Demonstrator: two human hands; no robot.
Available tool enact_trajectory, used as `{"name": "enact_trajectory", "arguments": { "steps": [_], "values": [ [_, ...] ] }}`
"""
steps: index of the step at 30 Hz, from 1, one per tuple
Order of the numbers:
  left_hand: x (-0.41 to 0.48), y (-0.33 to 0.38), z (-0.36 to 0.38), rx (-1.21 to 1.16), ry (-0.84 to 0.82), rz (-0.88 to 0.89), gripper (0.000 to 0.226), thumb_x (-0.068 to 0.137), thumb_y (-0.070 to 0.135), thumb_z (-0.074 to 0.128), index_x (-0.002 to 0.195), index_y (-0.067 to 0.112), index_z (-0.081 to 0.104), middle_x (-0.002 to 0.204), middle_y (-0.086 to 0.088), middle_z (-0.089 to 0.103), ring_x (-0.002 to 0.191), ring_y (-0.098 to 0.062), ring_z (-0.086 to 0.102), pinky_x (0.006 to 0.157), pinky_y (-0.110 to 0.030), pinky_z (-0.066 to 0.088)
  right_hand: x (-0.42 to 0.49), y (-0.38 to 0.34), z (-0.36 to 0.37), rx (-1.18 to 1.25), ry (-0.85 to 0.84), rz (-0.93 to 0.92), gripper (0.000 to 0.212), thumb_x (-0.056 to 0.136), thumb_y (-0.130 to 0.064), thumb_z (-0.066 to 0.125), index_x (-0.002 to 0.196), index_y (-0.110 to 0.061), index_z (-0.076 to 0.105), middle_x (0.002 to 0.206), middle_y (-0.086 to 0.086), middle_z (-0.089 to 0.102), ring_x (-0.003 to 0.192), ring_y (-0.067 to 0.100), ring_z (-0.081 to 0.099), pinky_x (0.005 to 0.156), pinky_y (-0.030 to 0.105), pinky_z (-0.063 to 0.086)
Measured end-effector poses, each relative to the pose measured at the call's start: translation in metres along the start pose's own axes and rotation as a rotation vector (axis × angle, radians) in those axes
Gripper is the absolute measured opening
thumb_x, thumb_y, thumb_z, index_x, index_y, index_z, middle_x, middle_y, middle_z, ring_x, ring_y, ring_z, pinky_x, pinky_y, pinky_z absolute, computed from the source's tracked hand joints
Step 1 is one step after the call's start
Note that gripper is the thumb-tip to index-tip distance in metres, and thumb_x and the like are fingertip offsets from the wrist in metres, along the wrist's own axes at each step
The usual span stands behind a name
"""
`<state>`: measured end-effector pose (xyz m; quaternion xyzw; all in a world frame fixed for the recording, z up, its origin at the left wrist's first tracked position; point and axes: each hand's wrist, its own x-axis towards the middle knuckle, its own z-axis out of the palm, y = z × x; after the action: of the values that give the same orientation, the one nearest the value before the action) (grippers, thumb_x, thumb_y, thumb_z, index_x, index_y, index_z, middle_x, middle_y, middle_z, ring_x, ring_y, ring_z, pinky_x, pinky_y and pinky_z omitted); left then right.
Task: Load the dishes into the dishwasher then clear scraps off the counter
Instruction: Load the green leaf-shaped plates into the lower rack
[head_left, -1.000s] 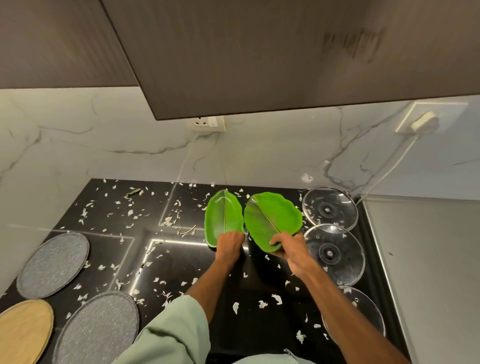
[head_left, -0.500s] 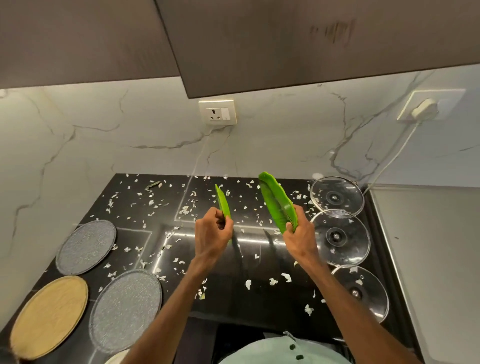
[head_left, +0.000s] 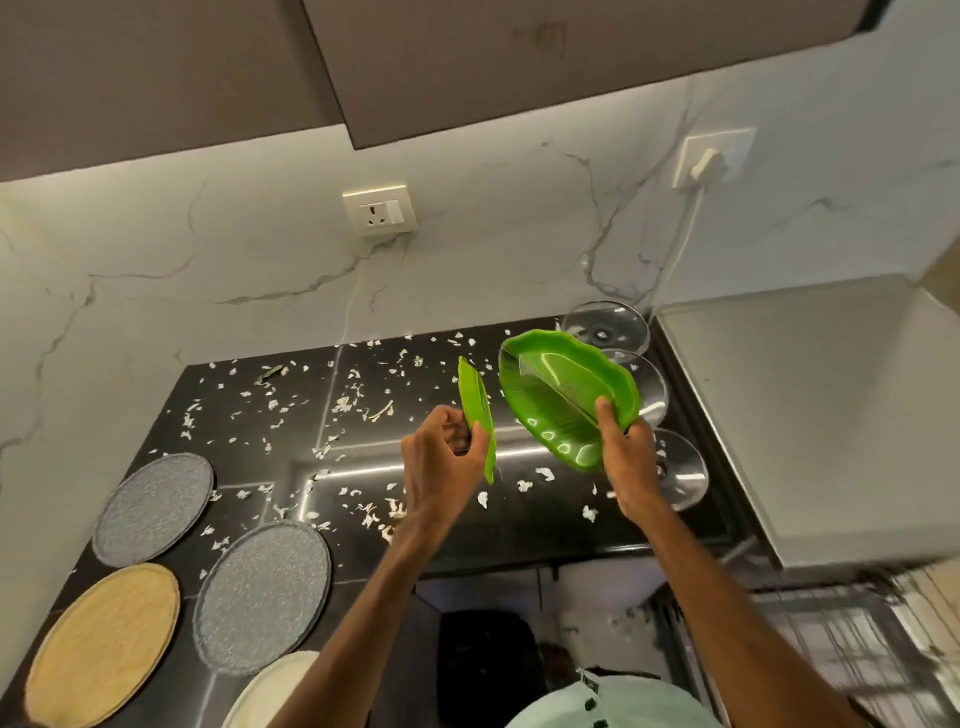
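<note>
I hold two green leaf-shaped plates above the black counter (head_left: 426, 540). My left hand (head_left: 441, 462) grips one green plate (head_left: 477, 410) by its lower end, edge-on to me. My right hand (head_left: 626, 462) grips the other green plate (head_left: 556, 400), tilted with its inside facing me, thumb on the inner face. White scraps (head_left: 363, 405) lie scattered over the counter. Three glass lids (head_left: 605, 325) lie in a row at the right, partly behind the right plate. A wire dishwasher rack (head_left: 841, 639) shows at the lower right, blurred.
Two grey round plates (head_left: 156, 506) (head_left: 262, 595), a wooden round plate (head_left: 104, 644) and a cream plate (head_left: 275, 686) lie on the counter's left. A grey appliance top (head_left: 831, 415) stands at the right. Wall sockets (head_left: 379, 210) sit on the marble backsplash under dark cabinets.
Both plates were lifted off the counter and turned up on edge. The right plate has since tilted open toward me, and my view has swung to the right and down.
</note>
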<state>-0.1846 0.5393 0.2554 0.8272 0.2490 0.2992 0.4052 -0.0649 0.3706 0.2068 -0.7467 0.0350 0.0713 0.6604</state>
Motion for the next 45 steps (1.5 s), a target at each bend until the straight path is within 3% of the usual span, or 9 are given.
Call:
{"name": "enact_trajectory", "arguments": {
  "steps": [9, 15, 19, 25, 28, 30, 33, 39, 45],
  "values": [
    [-0.111, 0.042, 0.025, -0.173, -0.256, 0.087, 0.016, 0.084, 0.011, 0.077, 0.08, 0.014, 0.062, 0.067, 0.013, 0.07, 0.059, 0.004, 0.068, 0.056, -0.012, 0.052, -0.112, 0.042, -0.143, -0.28, 0.415, -0.16, 0.051, 0.097, -0.049, 0.051, 0.104, -0.003, 0.072, 0.09, 0.014, 0.071, 0.084, 0.03, 0.066, 0.077, 0.043, 0.054],
    [-0.188, 0.086, 0.089, -0.276, -0.562, 0.044, 0.014, 0.083, 0.012, 0.077, 0.08, 0.016, 0.064, 0.062, 0.01, 0.071, 0.059, -0.002, 0.069, 0.058, -0.018, 0.055, -0.167, 0.06, -0.255, -0.395, 0.663, 0.108, 0.036, 0.093, -0.034, 0.062, 0.106, -0.002, 0.07, 0.098, 0.023, 0.071, 0.093, 0.041, 0.066, 0.083, 0.045, 0.053],
    [-0.234, 0.124, 0.133, -0.299, -0.714, 0.137, 0.014, 0.084, 0.007, 0.076, 0.078, 0.01, 0.063, 0.059, 0.009, 0.068, 0.055, 0.001, 0.065, 0.056, -0.017, 0.054, -0.19, 0.091, -0.33, -0.027, 0.705, 0.368, 0.015, 0.074, -0.021, 0.065, 0.078, -0.007, 0.069, 0.078, 0.023, 0.07, 0.077, 0.045, 0.071, 0.068, 0.059, 0.061],
    [-0.301, 0.162, 0.218, -0.246, -0.919, 0.199, 0.015, 0.084, 0.009, 0.077, 0.081, 0.007, 0.063, 0.062, 0.013, 0.069, 0.055, -0.001, 0.068, 0.057, -0.026, 0.058, -0.212, 0.139, -0.426, 0.328, 0.744, 0.565, 0.015, 0.082, 0.015, 0.057, 0.082, 0.001, 0.057, 0.079, 0.018, 0.061, 0.068, 0.035, 0.063, 0.052, 0.038, 0.061],
    [-0.338, 0.177, 0.265, -0.219, -0.988, 0.178, 0.015, 0.085, 0.005, 0.075, 0.08, 0.005, 0.061, 0.06, 0.009, 0.068, 0.056, -0.001, 0.067, 0.056, -0.024, 0.057, -0.21, 0.183, -0.475, 0.322, 0.712, 0.659, 0.022, 0.075, 0.011, 0.062, 0.096, 0.004, 0.059, 0.082, 0.02, 0.063, 0.068, 0.034, 0.063, 0.053, 0.037, 0.058],
    [-0.362, 0.185, 0.299, -0.188, -1.024, 0.164, 0.017, 0.087, 0.007, 0.073, 0.079, 0.011, 0.06, 0.063, 0.006, 0.07, 0.058, -0.004, 0.069, 0.057, -0.028, 0.058, -0.203, 0.218, -0.505, 0.286, 0.719, 0.712, 0.042, 0.06, -0.002, 0.066, 0.102, -0.001, 0.06, 0.093, 0.024, 0.067, 0.081, 0.04, 0.068, 0.064, 0.052, 0.062],
    [-0.393, 0.192, 0.35, -0.128, -1.065, 0.124, 0.024, 0.088, 0.006, 0.073, 0.076, 0.02, 0.057, 0.066, 0.012, 0.071, 0.061, -0.005, 0.071, 0.058, -0.032, 0.06, -0.185, 0.27, -0.541, 0.177, 0.717, 0.742, 0.03, 0.067, -0.005, 0.063, 0.094, -0.017, 0.058, 0.095, 0.016, 0.067, 0.09, 0.038, 0.067, 0.077, 0.061, 0.059],
    [-0.429, 0.171, 0.462, -0.034, -1.069, 0.094, 0.026, 0.086, 0.008, 0.074, 0.075, 0.025, 0.057, 0.067, 0.01, 0.072, 0.064, -0.003, 0.072, 0.06, -0.038, 0.062, -0.137, 0.342, -0.592, -0.048, 0.731, 0.674, 0.03, 0.075, -0.019, 0.056, 0.103, -0.01, 0.057, 0.088, 0.011, 0.063, 0.078, 0.03, 0.058, 0.07, 0.042, 0.048],
    [-0.455, 0.107, 0.567, 0.011, -1.027, 0.074, 0.03, 0.086, 0.001, 0.074, 0.075, 0.025, 0.058, 0.063, 0.02, 0.068, 0.062, 0.004, 0.07, 0.059, -0.018, 0.056, -0.078, 0.482, -0.627, -0.239, 0.793, 0.663, 0.061, 0.059, -0.01, 0.037, 0.109, -0.013, 0.072, 0.089, 0.014, 0.072, 0.084, 0.037, 0.066, 0.069, 0.033, 0.047]
  ]
}}
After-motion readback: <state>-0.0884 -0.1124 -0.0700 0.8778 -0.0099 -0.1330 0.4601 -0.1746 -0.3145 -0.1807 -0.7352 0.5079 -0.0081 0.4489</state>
